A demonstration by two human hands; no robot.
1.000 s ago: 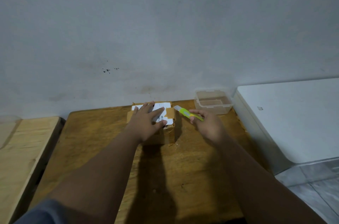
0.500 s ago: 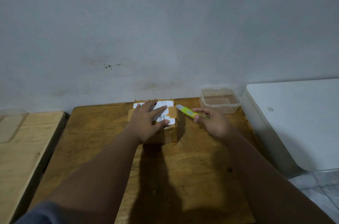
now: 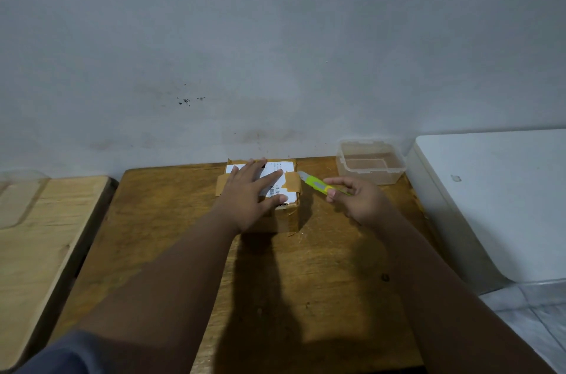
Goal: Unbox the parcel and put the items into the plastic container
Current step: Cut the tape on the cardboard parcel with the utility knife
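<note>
A small cardboard parcel (image 3: 290, 214) with a white label and brown tape sits at the back middle of the wooden table (image 3: 321, 275). My left hand (image 3: 249, 194) lies flat on its top with fingers spread. My right hand (image 3: 358, 202) pinches a lime-green utility knife (image 3: 318, 185) just right of the parcel; the knife's tip touches the taped right edge. An empty clear plastic container (image 3: 370, 163) stands at the table's back right corner, against the wall.
A white appliance or cabinet (image 3: 496, 199) stands right of the table. A lighter wooden surface (image 3: 39, 238) lies to the left with a clear lid (image 3: 15, 199) on it. A grey wall runs right behind the table. Tiled floor shows at lower right.
My right hand has brought the knife's tip closer to the parcel's right edge. My left hand stays flat on the parcel. The camera has shifted slightly.
</note>
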